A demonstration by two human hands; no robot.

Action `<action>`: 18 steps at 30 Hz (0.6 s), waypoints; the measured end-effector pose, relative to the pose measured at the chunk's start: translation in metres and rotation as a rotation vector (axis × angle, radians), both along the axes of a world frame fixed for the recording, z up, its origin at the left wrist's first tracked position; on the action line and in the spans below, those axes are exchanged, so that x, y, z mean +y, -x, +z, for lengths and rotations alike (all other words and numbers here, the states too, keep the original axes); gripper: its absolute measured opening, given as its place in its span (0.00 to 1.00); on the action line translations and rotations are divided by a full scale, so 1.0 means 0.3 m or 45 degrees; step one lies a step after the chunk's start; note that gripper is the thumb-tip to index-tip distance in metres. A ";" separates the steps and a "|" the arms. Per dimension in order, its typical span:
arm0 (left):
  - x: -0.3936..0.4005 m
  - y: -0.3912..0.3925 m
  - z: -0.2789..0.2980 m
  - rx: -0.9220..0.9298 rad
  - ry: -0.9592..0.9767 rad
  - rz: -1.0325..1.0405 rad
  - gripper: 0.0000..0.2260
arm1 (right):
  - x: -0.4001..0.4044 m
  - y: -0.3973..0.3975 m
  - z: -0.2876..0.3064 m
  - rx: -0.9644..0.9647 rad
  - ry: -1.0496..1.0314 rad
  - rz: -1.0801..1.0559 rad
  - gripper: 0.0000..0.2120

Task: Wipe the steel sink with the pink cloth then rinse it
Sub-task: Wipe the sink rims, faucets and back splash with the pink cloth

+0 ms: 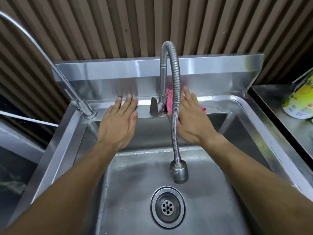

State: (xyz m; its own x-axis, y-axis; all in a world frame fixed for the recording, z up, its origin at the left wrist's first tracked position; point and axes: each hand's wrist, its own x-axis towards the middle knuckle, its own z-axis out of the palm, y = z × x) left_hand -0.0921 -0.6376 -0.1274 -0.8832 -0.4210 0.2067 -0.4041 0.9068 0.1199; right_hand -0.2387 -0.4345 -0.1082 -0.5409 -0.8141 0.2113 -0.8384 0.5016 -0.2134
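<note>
The steel sink point(254, 126) fills the view, with its drain point(167, 207) near the bottom middle. A flexible steel faucet point(175, 106) arches from the back ledge and hangs its nozzle over the basin. The pink cloth point(169, 101) lies on the back ledge just right of the faucet base. My right hand point(190, 117) lies flat on it, pressing it against the ledge; most of the cloth is hidden beneath. My left hand point(121, 120) rests flat on the ledge left of the faucet lever, fingers spread, holding nothing.
A second thin tap point(81, 106) stands at the sink's back left corner. A steel backsplash point(220, 77) rises behind the ledge. On the counter to the right lies a yellow-green pouch point(299, 103). A ribbed brown wall stands behind.
</note>
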 end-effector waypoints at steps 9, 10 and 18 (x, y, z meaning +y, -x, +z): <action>-0.008 0.012 -0.030 0.056 0.051 0.029 0.23 | 0.035 0.046 0.012 0.041 -0.105 0.175 0.29; -0.010 0.013 -0.033 0.063 0.056 0.031 0.23 | 0.036 0.076 0.023 0.033 -0.117 0.241 0.28; -0.011 0.013 -0.036 0.031 0.072 0.046 0.23 | 0.041 0.261 0.109 0.223 -0.473 0.610 0.28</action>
